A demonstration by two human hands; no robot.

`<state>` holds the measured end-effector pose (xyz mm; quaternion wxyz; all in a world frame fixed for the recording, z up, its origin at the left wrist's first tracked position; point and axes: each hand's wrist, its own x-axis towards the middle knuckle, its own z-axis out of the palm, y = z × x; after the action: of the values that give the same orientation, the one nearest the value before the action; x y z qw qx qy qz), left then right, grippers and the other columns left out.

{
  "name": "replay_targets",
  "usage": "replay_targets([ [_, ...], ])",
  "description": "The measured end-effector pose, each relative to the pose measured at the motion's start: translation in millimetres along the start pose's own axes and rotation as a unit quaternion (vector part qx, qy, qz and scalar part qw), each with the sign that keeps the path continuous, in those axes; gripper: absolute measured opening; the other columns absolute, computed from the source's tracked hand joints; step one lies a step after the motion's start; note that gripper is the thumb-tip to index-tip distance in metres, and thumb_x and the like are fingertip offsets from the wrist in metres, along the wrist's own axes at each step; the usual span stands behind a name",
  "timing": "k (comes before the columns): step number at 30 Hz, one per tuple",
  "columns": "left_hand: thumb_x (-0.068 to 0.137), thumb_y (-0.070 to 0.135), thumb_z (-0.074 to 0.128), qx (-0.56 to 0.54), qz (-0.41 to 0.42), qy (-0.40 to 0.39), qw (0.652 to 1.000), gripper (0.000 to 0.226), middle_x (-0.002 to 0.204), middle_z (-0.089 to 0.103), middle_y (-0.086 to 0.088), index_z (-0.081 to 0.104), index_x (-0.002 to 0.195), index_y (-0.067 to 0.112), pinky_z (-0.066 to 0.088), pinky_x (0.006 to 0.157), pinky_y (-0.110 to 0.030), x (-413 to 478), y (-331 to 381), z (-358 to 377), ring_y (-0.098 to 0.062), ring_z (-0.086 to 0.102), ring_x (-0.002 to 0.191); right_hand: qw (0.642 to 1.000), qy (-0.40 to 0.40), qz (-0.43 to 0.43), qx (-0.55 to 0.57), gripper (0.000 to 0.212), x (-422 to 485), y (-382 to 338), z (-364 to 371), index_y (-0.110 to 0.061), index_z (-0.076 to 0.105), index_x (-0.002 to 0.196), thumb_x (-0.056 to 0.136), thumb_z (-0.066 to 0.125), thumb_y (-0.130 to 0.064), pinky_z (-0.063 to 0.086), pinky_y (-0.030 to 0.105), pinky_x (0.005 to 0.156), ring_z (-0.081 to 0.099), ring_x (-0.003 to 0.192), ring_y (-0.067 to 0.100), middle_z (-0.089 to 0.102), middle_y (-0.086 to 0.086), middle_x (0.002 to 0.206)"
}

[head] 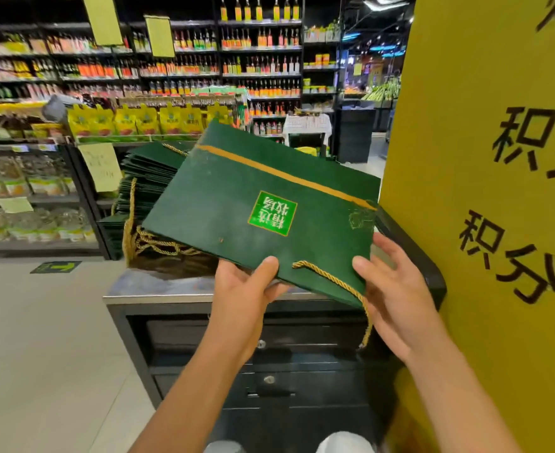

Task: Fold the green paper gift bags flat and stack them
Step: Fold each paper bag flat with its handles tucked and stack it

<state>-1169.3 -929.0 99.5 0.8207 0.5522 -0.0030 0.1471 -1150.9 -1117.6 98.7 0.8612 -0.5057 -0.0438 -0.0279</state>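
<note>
A flattened dark green gift bag (236,197) with a gold stripe, a bright green label and gold rope handles hangs tilted above the counter. My left hand (246,286) pinches its near edge, thumb on top. My right hand (390,289) holds the near right corner beside the rope handle (335,279), fingers spread along the edge. Behind and to the left lies a stack of flat green bags (148,171) with a tangle of gold cords (158,243) spilling at its front.
The bags rest on a steel-topped counter (158,289) with dark drawers (269,354) below. A big yellow pillar (482,191) with black characters stands close on the right. Store shelves (40,178) with packaged goods and bottles fill the background; pale tiled floor lies to the left.
</note>
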Motion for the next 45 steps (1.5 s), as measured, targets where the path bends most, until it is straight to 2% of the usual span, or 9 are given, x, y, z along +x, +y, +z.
replay_targets([
  [3,0.098,0.003,0.060,0.025,-0.017,-0.008,1.000,0.019,0.112,0.075,-0.013,0.055,0.116,0.007,0.060,0.088,-0.045,-10.7,-4.2,-0.3,-0.029,0.075,0.099,1.000,0.019,-0.015,-0.010,0.047,-1.9,0.2,-3.5,-0.018,0.053,0.133,0.093,0.058,0.008,0.061,0.043,0.086,0.072,0.107,0.028,0.076,0.010,0.113],
  [9,0.094,0.012,0.066,0.078,-0.022,-0.007,0.997,0.027,0.111,0.077,0.000,0.056,0.118,0.018,0.058,0.091,-0.038,-23.2,-5.9,-21.5,-0.024,0.076,0.096,0.996,0.083,-0.016,-0.005,0.045,-12.6,-3.1,-23.9,-0.018,0.061,0.129,0.093,0.057,0.008,0.064,0.032,0.067,0.075,0.098,0.026,0.077,0.009,0.110],
  [17,0.080,0.011,0.084,0.187,0.080,0.011,0.979,0.085,0.132,0.056,0.005,0.033,0.144,0.034,0.059,0.085,-0.022,-24.9,-8.9,-74.1,-0.011,0.069,0.111,0.981,0.196,0.009,-0.002,0.042,-26.2,0.9,-61.1,-0.023,0.066,0.130,0.099,0.051,0.001,0.060,0.026,0.057,0.076,0.095,0.024,0.078,0.000,0.105],
  [21,0.071,0.045,0.083,0.341,0.142,-0.059,0.927,0.066,0.137,0.054,0.014,0.055,0.130,0.038,0.051,0.105,-0.039,-22.1,-9.7,-86.0,-0.013,0.057,0.128,0.975,0.219,0.016,-0.022,0.041,-30.0,7.0,-65.9,-0.024,0.069,0.126,0.098,0.051,0.001,0.058,0.025,0.052,0.077,0.086,0.022,0.079,-0.003,0.093],
  [25,0.077,0.063,0.075,0.479,0.191,-0.153,0.843,0.054,0.155,0.036,0.016,0.065,0.123,0.039,0.026,0.113,-0.011,-12.9,1.6,-82.2,0.007,0.026,0.145,0.973,0.226,0.017,-0.051,0.038,-25.8,5.6,-65.1,-0.022,0.067,0.126,0.098,0.055,0.000,0.058,0.026,0.051,0.077,0.086,0.026,0.078,0.003,0.094],
  [28,0.075,0.072,0.065,0.570,0.226,-0.190,0.767,0.060,0.159,0.034,0.016,0.068,0.124,0.038,0.011,0.123,-0.033,-0.3,16.5,-77.4,-0.002,0.009,0.154,0.972,0.222,0.014,-0.077,0.038,-23.2,3.1,-66.1,-0.023,0.066,0.124,0.096,0.058,0.001,0.059,0.029,0.052,0.077,0.086,0.028,0.077,0.008,0.099],
  [34,0.069,0.086,0.052,0.639,0.233,-0.274,0.680,0.079,0.154,0.045,0.013,0.062,0.132,0.040,0.004,0.126,-0.055,15.9,19.0,-48.8,-0.010,0.023,0.153,0.977,0.201,0.010,-0.075,0.036,-21.8,6.0,-61.9,-0.022,0.064,0.124,0.096,0.060,0.001,0.062,0.033,0.059,0.077,0.087,0.028,0.076,0.011,0.103],
  [40,0.066,0.090,0.050,0.648,0.237,-0.228,0.687,0.086,0.160,0.036,0.014,0.054,0.138,0.044,-0.002,0.120,-0.068,20.8,2.1,-54.4,-0.014,0.018,0.155,0.978,0.181,-0.036,-0.097,0.038,-14.7,3.0,-56.9,-0.022,0.062,0.126,0.097,0.061,0.001,0.064,0.044,0.074,0.076,0.094,0.024,0.079,-0.001,0.097],
  [45,0.066,0.090,0.052,0.637,0.242,-0.231,0.695,0.088,0.163,0.032,0.008,0.055,0.140,0.042,0.007,0.122,-0.064,25.2,-10.9,-60.0,-0.018,0.016,0.156,0.970,0.212,-0.026,-0.116,0.027,-6.4,5.6,-64.4,-0.018,0.064,0.117,0.092,0.070,-0.008,0.064,0.035,0.071,0.077,0.089,0.020,0.078,0.006,0.098],
])
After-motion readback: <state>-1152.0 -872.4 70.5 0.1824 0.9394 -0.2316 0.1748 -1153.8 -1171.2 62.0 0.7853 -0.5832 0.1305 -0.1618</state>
